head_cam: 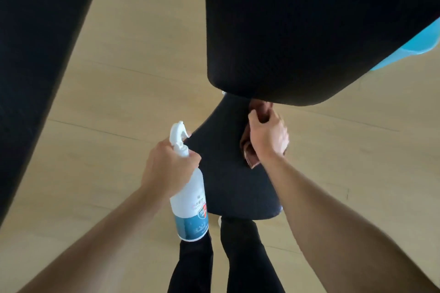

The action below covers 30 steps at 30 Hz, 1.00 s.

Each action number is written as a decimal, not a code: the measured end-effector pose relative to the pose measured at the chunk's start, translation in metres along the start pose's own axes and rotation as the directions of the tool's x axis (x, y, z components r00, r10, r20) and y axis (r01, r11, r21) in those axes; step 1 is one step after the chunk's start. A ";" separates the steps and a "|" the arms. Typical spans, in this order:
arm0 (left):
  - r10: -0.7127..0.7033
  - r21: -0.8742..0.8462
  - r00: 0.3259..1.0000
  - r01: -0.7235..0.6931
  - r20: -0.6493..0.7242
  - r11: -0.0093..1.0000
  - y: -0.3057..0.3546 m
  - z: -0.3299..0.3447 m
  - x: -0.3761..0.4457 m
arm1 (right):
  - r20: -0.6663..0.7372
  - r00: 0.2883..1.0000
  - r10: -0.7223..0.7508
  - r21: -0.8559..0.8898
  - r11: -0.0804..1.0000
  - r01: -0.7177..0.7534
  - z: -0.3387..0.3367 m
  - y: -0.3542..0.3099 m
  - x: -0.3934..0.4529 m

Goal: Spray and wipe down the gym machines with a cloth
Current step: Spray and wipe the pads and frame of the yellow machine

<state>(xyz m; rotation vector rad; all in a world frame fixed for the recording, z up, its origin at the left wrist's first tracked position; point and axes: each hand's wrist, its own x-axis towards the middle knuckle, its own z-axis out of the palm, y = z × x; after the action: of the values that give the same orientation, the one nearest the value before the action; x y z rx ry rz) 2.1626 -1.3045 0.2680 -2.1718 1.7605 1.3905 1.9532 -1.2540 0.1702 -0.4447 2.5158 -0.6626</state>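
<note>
Bright, even daylight, soft shadows, wide-angle bending at edges, slight blur.

The padded gym seat at the centre is plain black; the large padded backrest at 1 o'clock is black too, as is the wide pad at 9 o'clock; the crumpled cloth is reddish brown; the plastic spray bottle at 6 o'clock is white with a teal-blue label band and a small red patch; the wood-look floor is pale tan; a light blue object shows at 3 o'clock; the trouser legs are black.
</note>
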 end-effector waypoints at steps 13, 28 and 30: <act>-0.120 -0.139 0.966 0.089 -0.230 0.986 -0.046 -0.025 -0.012 | 0.775 0.320 -0.545 -0.150 0.332 0.931 0.083 -0.075 -0.057; -0.041 -0.106 0.997 0.033 -0.069 0.994 -0.047 -0.010 -0.063 | -0.029 0.982 -0.189 -0.159 0.970 0.182 -0.013 0.136 -0.138; -0.007 -0.099 0.999 0.002 -0.045 0.995 -0.042 -0.006 -0.066 | -0.038 0.981 0.191 0.132 0.974 -0.184 -0.013 0.119 -0.140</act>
<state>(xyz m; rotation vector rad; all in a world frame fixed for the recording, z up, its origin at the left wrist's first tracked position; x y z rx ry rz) 2.2017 -1.2415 0.2927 -2.2726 1.7356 1.4698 2.0400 -1.0912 0.1701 -0.1437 2.5037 -0.7636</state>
